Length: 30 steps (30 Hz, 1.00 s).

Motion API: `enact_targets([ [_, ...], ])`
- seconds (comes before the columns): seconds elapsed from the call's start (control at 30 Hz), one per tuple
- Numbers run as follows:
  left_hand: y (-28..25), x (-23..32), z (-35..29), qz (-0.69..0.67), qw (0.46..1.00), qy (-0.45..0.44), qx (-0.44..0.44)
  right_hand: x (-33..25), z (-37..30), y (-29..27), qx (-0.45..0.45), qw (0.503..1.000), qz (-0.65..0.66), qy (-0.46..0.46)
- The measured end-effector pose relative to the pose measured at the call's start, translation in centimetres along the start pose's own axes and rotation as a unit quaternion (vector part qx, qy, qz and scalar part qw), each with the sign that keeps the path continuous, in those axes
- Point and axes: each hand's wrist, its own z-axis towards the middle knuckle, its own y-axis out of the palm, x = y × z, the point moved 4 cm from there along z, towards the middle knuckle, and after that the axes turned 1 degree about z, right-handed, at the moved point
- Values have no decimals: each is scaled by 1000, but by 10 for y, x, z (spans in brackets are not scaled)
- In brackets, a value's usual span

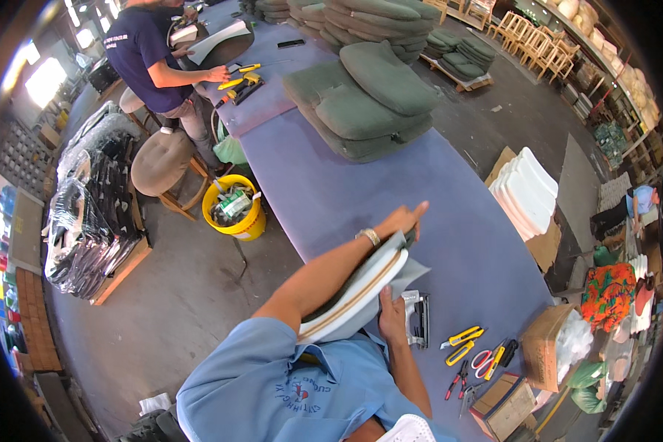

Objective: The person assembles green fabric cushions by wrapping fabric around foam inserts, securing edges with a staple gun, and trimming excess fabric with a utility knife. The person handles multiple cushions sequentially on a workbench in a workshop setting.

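A curved chair seat pad (pixel 361 295) stands on edge against my body, showing white foam, a thin brown board edge and loose grey fabric. My left hand (pixel 404 221), with a bracelet at the wrist, reaches across its top and grips the far end; one finger points outward. Lower down, my right hand (pixel 393 315) pinches the grey cover at the pad's right side, thumb up. Just right of that hand a silver and black staple gun (pixel 418 318) lies on the blue-grey table (pixel 464 243). The pad hides part of both hands' fingers.
Yellow cutters (pixel 462 337), red-handled scissors (pixel 482 359), pliers and a cardboard box (pixel 504 405) lie at the right. Dark green cushions (pixel 368 103) are stacked ahead. A yellow bucket (pixel 236 210) stands left on the floor; a co-worker (pixel 151 59) works at the far left.
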Motion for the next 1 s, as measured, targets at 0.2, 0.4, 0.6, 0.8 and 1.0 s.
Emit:
enact_targets([
  [0.2,1,-55,-1,39,997,-62,31,20,6,-1,-49,992,-120,6],
  [0.4,-24,-56,-49,-3,998,-52,47,-5,0,10,-71,977,-199,-11],
  [0.6,-25,-29,-78,-62,996,2,60,0,6,10,-47,988,-144,-36],
  [0.8,-7,5,-100,7,999,29,10,-14,15,-15,28,995,-86,-32],
  [1.0,23,11,-128,250,951,161,83,5,11,-28,26,989,-137,38],
])
